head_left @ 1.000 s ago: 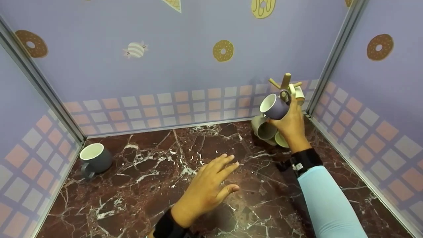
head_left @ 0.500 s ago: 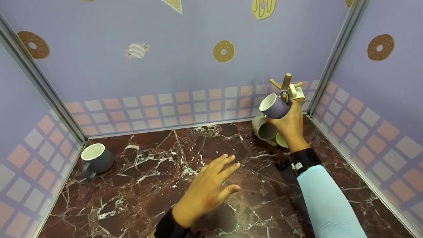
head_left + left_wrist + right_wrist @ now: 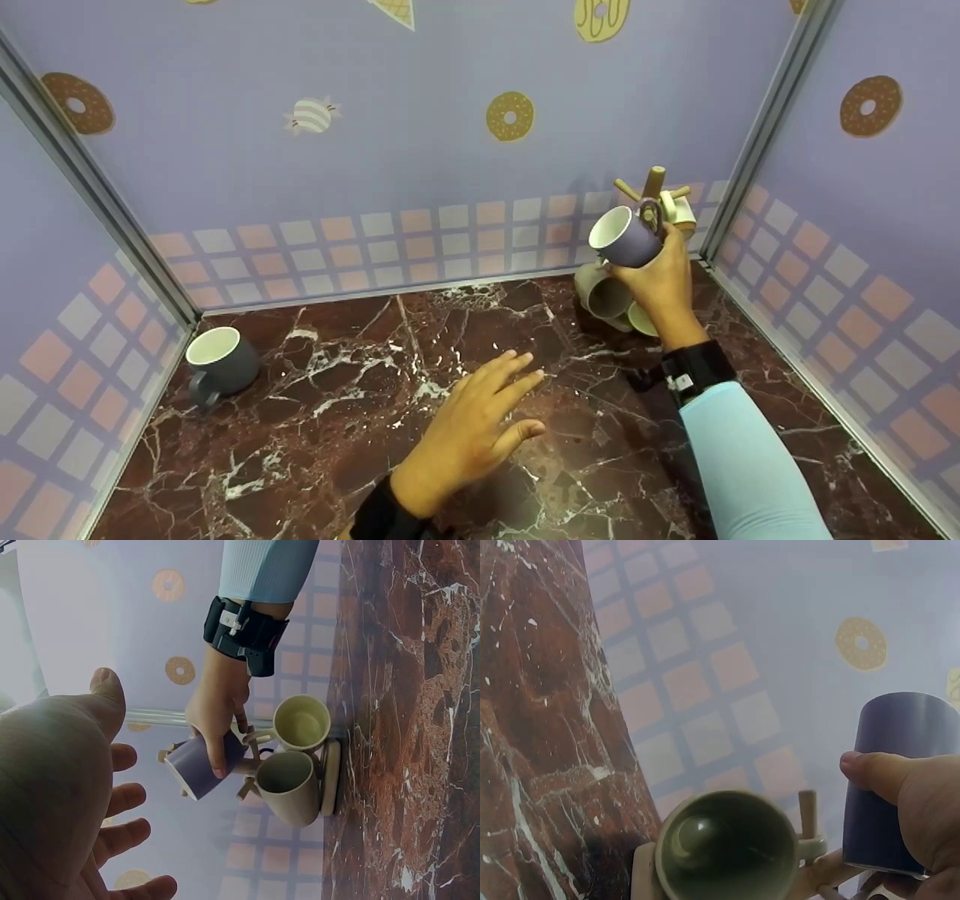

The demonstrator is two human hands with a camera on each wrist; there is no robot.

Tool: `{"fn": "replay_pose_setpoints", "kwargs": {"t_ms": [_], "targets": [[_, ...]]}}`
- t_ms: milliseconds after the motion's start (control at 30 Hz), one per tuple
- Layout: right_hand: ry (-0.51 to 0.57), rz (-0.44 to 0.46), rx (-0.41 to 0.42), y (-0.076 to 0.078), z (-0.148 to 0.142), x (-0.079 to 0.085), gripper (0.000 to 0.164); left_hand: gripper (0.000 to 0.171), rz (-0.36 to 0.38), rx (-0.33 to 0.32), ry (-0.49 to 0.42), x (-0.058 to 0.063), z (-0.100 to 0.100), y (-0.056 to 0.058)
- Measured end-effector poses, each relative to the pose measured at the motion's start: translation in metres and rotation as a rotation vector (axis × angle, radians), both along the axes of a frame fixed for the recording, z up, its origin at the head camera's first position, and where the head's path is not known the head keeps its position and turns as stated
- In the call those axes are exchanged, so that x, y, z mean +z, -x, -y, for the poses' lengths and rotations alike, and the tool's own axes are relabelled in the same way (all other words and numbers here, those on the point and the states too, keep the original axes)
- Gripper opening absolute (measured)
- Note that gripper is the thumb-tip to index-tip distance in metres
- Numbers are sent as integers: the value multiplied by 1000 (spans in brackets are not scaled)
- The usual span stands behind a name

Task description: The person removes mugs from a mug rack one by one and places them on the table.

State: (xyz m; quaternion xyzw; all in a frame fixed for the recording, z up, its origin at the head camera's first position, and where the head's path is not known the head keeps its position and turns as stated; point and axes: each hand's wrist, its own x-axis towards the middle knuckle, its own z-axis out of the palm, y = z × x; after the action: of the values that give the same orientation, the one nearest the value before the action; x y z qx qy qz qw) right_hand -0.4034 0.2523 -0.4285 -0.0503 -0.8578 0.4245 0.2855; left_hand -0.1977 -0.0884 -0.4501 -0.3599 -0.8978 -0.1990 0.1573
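Note:
My right hand grips a purple mug with a white inside, tilted, its handle by the pegs of a wooden mug tree. Whether the handle is round a peg I cannot tell. On the tree's lower part hang a grey-beige mug and a yellow-green mug. A cream mug hangs behind my right fingers. My left hand hovers over the table with fingers spread, holding nothing. In the right wrist view my thumb lies along the purple mug.
A dark grey mug with a pale inside stands upright at the left of the marbled table. A lilac back wall and side walls with metal corner posts enclose the table. The mug tree stands close to the back right corner.
The purple mug in my right hand has risen slightly, and its handle shows more plainly above my fingers. My left hand stays where it was.

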Motion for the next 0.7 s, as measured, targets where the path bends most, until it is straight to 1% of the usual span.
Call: {"fn": "replay_pose_setpoints", "kwargs": {"t_ms": [233,333,400,500,600,700], "targets": [[56,-67,37,-19,7,4,114,66,21,2,-3,1,1,0],[91,-72,53,-29,11,9,116,66,29,4,-20,2,3,2],[126,-71,81,-37,15,14,117,66,30,10,-26,3,5,3],[195,-50,150,-48,24,20,117,67,21,26,-34,7,10,4],[263,-16,245,-57,37,26,118,67,9,55,-56,12,17,6],[311,9,344,-63,49,27,118,66,-9,79,-91,17,25,9]]}}
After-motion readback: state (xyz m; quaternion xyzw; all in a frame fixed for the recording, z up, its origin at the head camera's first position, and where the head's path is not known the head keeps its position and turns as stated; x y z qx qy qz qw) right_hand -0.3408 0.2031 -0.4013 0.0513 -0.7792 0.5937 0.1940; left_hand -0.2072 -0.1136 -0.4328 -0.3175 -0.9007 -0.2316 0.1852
